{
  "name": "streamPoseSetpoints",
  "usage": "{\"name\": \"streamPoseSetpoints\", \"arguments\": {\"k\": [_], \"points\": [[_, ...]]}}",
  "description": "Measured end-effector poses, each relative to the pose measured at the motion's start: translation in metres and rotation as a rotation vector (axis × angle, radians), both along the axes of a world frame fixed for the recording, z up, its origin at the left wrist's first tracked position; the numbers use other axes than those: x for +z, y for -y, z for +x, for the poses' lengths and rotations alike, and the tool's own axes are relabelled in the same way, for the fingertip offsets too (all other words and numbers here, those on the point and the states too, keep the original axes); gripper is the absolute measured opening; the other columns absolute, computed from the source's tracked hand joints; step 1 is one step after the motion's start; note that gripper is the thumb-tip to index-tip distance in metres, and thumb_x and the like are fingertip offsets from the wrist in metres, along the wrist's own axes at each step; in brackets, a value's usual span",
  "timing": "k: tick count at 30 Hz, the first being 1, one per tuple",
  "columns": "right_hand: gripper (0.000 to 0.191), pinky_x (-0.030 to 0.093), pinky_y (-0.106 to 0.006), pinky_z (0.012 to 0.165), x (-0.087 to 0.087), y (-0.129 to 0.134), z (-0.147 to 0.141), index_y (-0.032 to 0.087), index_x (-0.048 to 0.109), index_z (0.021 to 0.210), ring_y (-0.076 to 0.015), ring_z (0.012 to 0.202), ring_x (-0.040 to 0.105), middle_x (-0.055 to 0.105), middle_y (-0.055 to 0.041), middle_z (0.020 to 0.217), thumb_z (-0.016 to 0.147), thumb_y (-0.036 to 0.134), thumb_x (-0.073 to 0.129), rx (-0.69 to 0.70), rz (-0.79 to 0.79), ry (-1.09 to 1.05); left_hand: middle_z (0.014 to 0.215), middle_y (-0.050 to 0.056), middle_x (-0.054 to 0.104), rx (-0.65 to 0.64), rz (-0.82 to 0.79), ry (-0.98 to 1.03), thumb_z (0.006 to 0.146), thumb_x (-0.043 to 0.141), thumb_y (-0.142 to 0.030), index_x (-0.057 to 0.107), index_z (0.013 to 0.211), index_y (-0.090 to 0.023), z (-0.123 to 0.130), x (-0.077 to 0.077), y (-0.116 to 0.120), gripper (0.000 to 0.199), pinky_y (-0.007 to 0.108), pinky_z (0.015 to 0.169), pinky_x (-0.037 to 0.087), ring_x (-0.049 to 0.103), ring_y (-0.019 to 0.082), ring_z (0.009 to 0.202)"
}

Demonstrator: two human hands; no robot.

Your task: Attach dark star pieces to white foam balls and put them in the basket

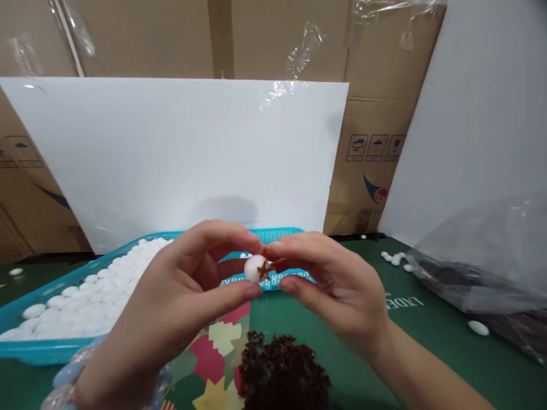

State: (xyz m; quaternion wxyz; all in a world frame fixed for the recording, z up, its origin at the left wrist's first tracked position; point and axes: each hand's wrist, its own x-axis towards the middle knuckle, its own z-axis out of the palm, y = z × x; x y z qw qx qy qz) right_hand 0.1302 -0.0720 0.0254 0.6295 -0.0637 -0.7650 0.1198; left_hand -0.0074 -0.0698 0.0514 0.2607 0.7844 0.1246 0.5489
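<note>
Near the middle of the view, my left hand (pixel 192 285) pinches a small white ball (pixel 254 268) between thumb and fingers. A reddish-brown star-shaped piece (pixel 265 270) sits against the ball's right side. My right hand (pixel 333 279) is closed beside it, its fingertips at the brown piece; the exact grip is partly hidden. Below the hands lies a pile of dark red-brown small pieces (pixel 284 373). To the left, many white balls (pixel 89 299) fill part of a blue basket (pixel 55 344).
A white board (pixel 205 154) leans against cardboard boxes (pixel 273 40) behind the basket. On the right, a clear plastic bag (pixel 487 256) holds dark material. Several white balls (pixel 395 259) lie loose on the green table mat (pixel 359 376). Another white panel (pixel 478 125) stands at right.
</note>
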Motion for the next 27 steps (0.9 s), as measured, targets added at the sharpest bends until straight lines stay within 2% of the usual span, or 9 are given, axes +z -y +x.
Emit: {"name": "streamPoseSetpoints", "arguments": {"k": [3,7,11,15,20,24,27], "points": [[0.022,0.046,-0.019,0.061,0.0014,0.0009,-0.0011,0.018,0.052,0.087,-0.0092,0.074,0.050,0.053,-0.0028,0.078,0.067,0.009,0.048,0.030,-0.018,-0.023,0.071,-0.004,0.051,0.023,0.074,-0.052,0.057,0.050,0.003,0.053,0.075,-0.021,-0.0007,0.0000,0.0017,0.031,0.003,0.054,0.046,0.052,0.003,0.068],[0.011,0.042,-0.020,0.072,0.0037,0.0007,-0.0002,0.013,0.054,0.076,-0.0091,0.080,0.049,0.056,-0.0045,0.076,0.066,0.010,0.050,0.065,-0.021,-0.009,0.072,-0.003,0.050,0.153,0.227,-0.090,0.059,0.050,-0.001,0.052,0.069,-0.019,-0.0005,0.0014,0.0036,0.021,0.003,0.061,0.045,0.050,0.003,0.071],[0.011,0.043,-0.016,0.068,0.0035,0.0003,-0.0001,0.016,0.055,0.071,-0.0068,0.077,0.050,0.055,-0.0006,0.074,0.064,0.009,0.051,0.198,-0.181,-0.062,0.075,-0.002,0.048,0.238,0.300,-0.129,0.061,0.049,-0.004,0.051,0.066,-0.018,0.0026,0.0005,0.0070,0.014,0.004,0.061,0.045,0.050,0.004,0.076],[0.018,0.044,-0.012,0.066,0.0030,0.0021,-0.0018,0.020,0.054,0.069,-0.0039,0.072,0.051,0.053,0.0039,0.070,0.060,0.004,0.052,0.319,-0.305,-0.130,0.076,-0.003,0.046,0.305,0.310,-0.145,0.063,0.047,-0.004,0.052,0.068,-0.019,0.0049,-0.0026,0.0098,0.017,0.006,0.066,0.044,0.049,0.007,0.084],[0.021,0.045,-0.009,0.062,0.0031,0.0058,-0.0040,0.020,0.054,0.067,-0.0029,0.067,0.052,0.053,0.0052,0.067,0.058,0.001,0.053,0.313,-0.361,-0.192,0.073,-0.006,0.051,0.295,0.382,-0.156,0.062,0.049,-0.006,0.051,0.076,-0.021,0.0002,-0.0029,0.0078,0.021,0.004,0.068,0.043,0.049,0.006,0.085],[0.026,0.046,-0.008,0.059,0.0024,0.0055,-0.0057,0.022,0.054,0.072,-0.0022,0.066,0.053,0.054,0.0061,0.067,0.059,-0.001,0.051,0.346,-0.405,-0.193,0.069,-0.008,0.053,0.338,0.532,-0.192,0.062,0.052,-0.013,0.053,0.070,-0.021,-0.0027,-0.0005,0.0028,0.012,0.009,0.072,0.043,0.051,0.005,0.079],[0.026,0.045,-0.007,0.060,0.0011,0.0038,-0.0064,0.021,0.054,0.074,-0.0020,0.065,0.054,0.054,0.0057,0.067,0.059,-0.001,0.051,0.327,-0.369,-0.180,0.070,-0.008,0.053,0.328,0.609,-0.182,0.064,0.050,-0.014,0.054,0.074,-0.024,-0.0033,-0.0009,0.0029,0.015,0.010,0.067,0.045,0.051,0.004,0.075]]}}
